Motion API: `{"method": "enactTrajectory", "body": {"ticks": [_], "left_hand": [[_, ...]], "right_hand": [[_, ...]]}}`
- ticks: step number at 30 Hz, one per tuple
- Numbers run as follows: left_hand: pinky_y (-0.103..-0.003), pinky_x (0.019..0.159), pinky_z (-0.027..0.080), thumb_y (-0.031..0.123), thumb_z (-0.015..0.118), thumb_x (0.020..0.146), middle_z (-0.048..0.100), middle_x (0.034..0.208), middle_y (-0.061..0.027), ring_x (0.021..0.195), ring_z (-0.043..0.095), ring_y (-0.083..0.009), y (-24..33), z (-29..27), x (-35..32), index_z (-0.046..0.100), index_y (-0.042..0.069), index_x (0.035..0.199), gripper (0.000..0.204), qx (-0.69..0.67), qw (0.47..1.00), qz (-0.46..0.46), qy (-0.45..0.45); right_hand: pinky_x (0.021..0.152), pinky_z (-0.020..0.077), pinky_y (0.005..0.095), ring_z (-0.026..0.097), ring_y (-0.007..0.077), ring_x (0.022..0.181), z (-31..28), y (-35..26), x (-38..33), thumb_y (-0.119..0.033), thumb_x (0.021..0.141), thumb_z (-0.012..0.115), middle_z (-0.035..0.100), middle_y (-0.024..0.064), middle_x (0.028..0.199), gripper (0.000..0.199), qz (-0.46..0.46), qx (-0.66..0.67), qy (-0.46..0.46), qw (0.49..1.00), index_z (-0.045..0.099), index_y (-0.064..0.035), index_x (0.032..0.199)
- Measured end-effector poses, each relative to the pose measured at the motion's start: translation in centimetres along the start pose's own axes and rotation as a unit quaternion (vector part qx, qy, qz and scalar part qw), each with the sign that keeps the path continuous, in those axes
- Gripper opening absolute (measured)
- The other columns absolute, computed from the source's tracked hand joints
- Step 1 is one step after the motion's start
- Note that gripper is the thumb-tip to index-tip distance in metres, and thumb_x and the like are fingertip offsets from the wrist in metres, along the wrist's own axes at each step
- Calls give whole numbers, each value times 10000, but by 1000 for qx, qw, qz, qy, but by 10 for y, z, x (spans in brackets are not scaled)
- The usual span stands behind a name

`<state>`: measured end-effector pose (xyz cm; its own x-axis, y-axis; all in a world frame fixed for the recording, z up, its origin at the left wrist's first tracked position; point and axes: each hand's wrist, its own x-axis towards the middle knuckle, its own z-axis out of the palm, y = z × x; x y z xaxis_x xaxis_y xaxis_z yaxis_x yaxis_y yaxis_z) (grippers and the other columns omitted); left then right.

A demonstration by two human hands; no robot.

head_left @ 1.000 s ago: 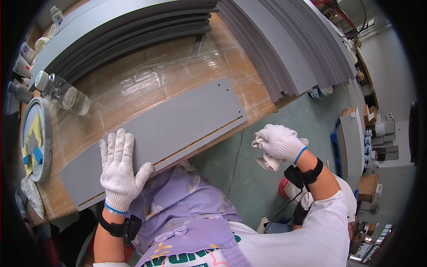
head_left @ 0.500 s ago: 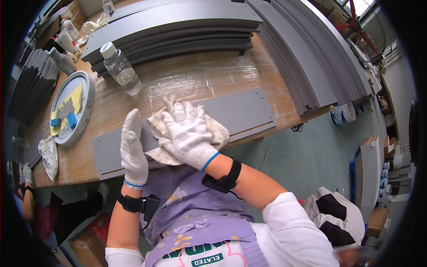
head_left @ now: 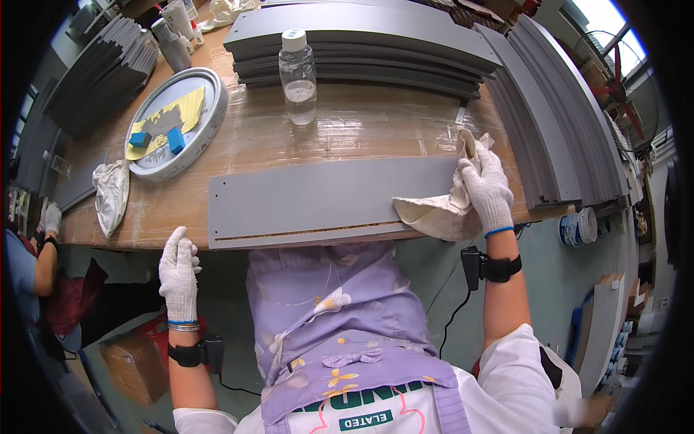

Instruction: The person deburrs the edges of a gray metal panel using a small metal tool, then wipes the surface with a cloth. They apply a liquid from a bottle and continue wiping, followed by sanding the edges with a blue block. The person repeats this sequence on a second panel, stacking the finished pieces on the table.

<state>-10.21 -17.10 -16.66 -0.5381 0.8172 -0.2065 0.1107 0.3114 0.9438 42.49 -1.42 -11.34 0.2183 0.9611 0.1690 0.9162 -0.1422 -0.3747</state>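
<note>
A long grey board point(head_left: 318, 195) lies flat along the table's near edge, with a brownish groove by its front side and small holes at its left end. My right hand point(head_left: 486, 192), in a white knitted glove, grips a crumpled off-white cloth point(head_left: 437, 213) at the board's right end. Part of the cloth hangs down over the front edge. My left hand point(head_left: 178, 278), also gloved, is off the board, just beyond its near left corner. Its fingers point up and hold nothing.
Behind the board stand a clear capped bottle point(head_left: 299, 90) and a stack of grey boards point(head_left: 347, 36). More boards point(head_left: 549, 123) fill the right side. At left, a round lid point(head_left: 217, 108) carries yellow sandpaper and blue blocks, near another cloth point(head_left: 110, 195). A co-worker's gloved hand point(head_left: 50, 217) shows far left.
My right hand has carried the cloth from the board's middle to its right end. My left hand has come off the board toward me. The view has shifted.
</note>
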Motion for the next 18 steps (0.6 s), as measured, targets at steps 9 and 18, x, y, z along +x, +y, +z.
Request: {"method": "enactTrajectory", "body": {"ticks": [9,18], "left_hand": [[-313,708,558,495,490,1036,650,927,-76,743,626,-156,-15,18,-2,611,7,1301,569,-127,985,-55,-107],[-267,748,541,389,531,1048,655,989,-45,832,622,-117,-37,-19,-12,625,14,1257,440,-53,996,64,38]], "right_hand": [[1156,234,596,366,431,1394,114,-243,-92,-541,840,657,419,251,1484,781,-348,31,-106,931,493,-70,1440],[1077,391,565,533,380,1228,116,-237,-126,-227,811,631,528,198,1336,532,-565,102,-80,815,570,-143,1333]]}}
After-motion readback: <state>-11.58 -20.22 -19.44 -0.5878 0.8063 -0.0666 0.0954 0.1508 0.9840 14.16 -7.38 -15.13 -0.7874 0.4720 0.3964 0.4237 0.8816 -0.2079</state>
